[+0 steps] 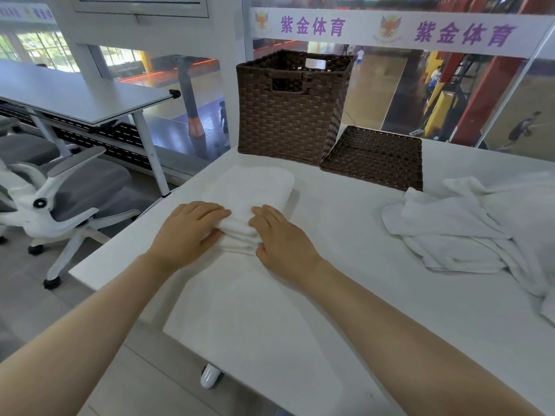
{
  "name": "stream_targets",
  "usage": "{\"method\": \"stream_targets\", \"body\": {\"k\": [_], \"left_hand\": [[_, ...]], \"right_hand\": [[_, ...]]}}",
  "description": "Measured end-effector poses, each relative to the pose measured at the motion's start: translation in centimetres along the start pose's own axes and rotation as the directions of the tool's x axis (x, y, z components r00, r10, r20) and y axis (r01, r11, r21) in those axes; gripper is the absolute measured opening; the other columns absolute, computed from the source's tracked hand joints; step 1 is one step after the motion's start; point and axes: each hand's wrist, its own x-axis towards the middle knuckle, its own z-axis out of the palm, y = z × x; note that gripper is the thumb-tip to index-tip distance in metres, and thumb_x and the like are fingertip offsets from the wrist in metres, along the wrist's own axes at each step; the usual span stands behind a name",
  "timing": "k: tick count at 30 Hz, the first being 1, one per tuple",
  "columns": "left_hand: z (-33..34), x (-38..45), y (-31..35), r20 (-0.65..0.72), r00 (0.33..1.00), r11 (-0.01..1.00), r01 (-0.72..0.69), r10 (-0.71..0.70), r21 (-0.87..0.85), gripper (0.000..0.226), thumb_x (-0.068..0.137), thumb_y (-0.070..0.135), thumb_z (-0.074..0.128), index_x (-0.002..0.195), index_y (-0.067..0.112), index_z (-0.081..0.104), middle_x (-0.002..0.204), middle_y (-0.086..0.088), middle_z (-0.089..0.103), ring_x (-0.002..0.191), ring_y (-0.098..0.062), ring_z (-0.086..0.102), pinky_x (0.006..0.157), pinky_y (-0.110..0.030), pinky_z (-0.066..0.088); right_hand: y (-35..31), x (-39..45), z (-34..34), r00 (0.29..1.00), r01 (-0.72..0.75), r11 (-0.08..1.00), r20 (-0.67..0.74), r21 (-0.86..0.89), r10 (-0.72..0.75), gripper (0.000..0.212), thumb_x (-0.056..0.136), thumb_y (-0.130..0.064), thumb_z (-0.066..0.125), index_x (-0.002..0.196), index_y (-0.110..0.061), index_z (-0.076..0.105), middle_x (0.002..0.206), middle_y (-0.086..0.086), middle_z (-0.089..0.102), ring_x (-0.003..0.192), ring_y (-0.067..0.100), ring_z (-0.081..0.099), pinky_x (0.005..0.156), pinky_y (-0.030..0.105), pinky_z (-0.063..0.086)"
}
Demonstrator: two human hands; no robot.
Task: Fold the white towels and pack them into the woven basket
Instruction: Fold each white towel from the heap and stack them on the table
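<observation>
The left hand (pixel 192 228) curls its fingers and thumb around the near left edge of a folded towel (pixel 249 202), gripping it. The right hand (pixel 280 235) pinches the same bundle from the right, thumb beneath, fingers on top. The towel lies on the white table (pixel 345 265), stretching away toward the basket (pixel 288 106), which stands upright and open behind it. The basket's lid (pixel 375 157) lies flat just right of it. Further right, a heap (pixel 468 226) of unfolded towels rests on the table. Both bare forearms reach forward, converging. A chair (pixel 54 190) stands left of the table; windows behind overlook a sports hall.
</observation>
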Motion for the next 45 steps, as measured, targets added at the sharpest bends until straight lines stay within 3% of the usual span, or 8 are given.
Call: {"method": "stream_targets", "body": {"k": [4,7,15,22,29,37,41,45], "left_hand": [[0.6,-1.8,1.4,0.067,0.992,0.993,0.106,-0.103,-0.046,0.053,0.094,0.037,0.042,0.143,0.017,0.048,0.15,-0.002,0.045,0.137,-0.023,0.041,0.111,-0.04,0.034],[0.2,-2.0,0.9,0.201,0.972,0.989,0.134,-0.121,-0.054,0.058,0.096,0.044,0.034,0.151,0.025,0.034,0.159,0.002,0.029,0.147,-0.02,0.027,0.118,-0.042,0.025],[-2.3,2.5,5.9,0.141,0.962,0.96,0.251,-0.233,-0.122,0.067,0.092,0.05,0.021,0.148,0.02,0.039,0.156,-0.005,0.034,0.145,-0.023,0.029,0.119,-0.039,0.013],[0.9,6.6,15.1,0.124,0.992,0.984,0.023,-0.001,-0.179,0.056,0.091,0.038,0.037,0.143,0.017,0.045,0.151,-0.004,0.042,0.141,-0.024,0.035,0.119,-0.038,0.019],[4.5,9.5,25.5,0.173,0.977,0.933,-0.057,0.126,-0.355,0.052,0.093,0.034,0.039,0.143,0.02,0.045,0.152,0.0,0.04,0.145,-0.019,0.028,0.119,-0.031,0.016],[7.9,11.2,34.8,0.263,0.958,0.788,0.071,0.117,-0.611,0.055,0.093,0.017,0.06,0.144,0.017,0.042,0.154,-0.002,0.034,0.14,-0.019,0.031,0.115,-0.028,0.026],[9.5,12.9,36.7,0.174,0.984,0.835,0.056,0.048,-0.548,0.071,0.084,0.015,0.066,0.148,0.015,0.036,0.158,-0.007,0.026,0.138,-0.025,0.03,0.108,-0.029,0.03],[11.1,15.0,36.7,0.185,0.976,0.911,-0.03,0.116,-0.412,0.07,0.076,0.016,0.068,0.142,0.017,0.046,0.149,-0.006,0.043,0.137,-0.03,0.038,0.107,-0.044,0.04]], "right_hand": [[0.4,-0.4,-0.3,0.996,-0.028,0.997,0.086,0.074,0.021,0.05,0.082,-0.002,0.055,0.132,-0.005,0.051,0.155,0.01,0.036,0.147,0.025,0.026,0.095,0.04,0.049],[0.4,-0.5,-1.6,0.984,-0.047,0.988,0.175,0.144,0.021,0.057,0.086,-0.003,0.05,0.142,-0.008,0.043,0.16,0.006,0.025,0.15,0.022,0.014,0.117,0.035,0.026],[4.2,-5.5,-5.2,0.958,-0.248,0.964,0.171,0.094,0.23,0.065,0.093,-0.014,0.049,0.153,-0.019,0.025,0.162,0.004,0.019,0.15,0.023,0.008,0.121,0.034,-0.001],[9.3,-13.2,-9.0,0.91,-0.401,0.906,-0.053,0.133,0.41,0.053,0.085,-0.006,0.057,0.138,-0.011,0.047,0.141,0.006,0.048,0.135,0.024,0.037,0.113,0.029,0.021],[13.6,-21.8,-12.6,0.748,-0.588,0.794,-0.27,0.153,0.606,0.047,0.08,0.001,0.059,0.125,-0.012,0.053,0.126,0.002,0.055,0.118,0.013,0.043,0.1,0.018,0.027],[16.2,-27.5,-13.5,0.645,-0.722,0.681,-0.235,0.122,0.727,0.05,0.084,0.001,0.056,0.133,-0.008,0.049,0.13,0.009,0.054,0.123,0.021,0.045,0.104,0.027,0.034],[16.6,-27.3,-13.3,0.658,-0.728,0.678,-0.173,0.101,0.733,0.06,0.086,-0.002,0.055,0.144,-0.009,0.041,0.144,0.011,0.048,0.133,0.025,0.043,0.111,0.037,0.036],[16.5,-27.3,-13.2,0.696,-0.7,0.709,-0.141,0.083,0.704,0.063,0.088,-0.001,0.051,0.148,-0.01,0.036,0.153,0.009,0.038,0.141,0.023,0.035,0.118,0.036,0.028]]}}
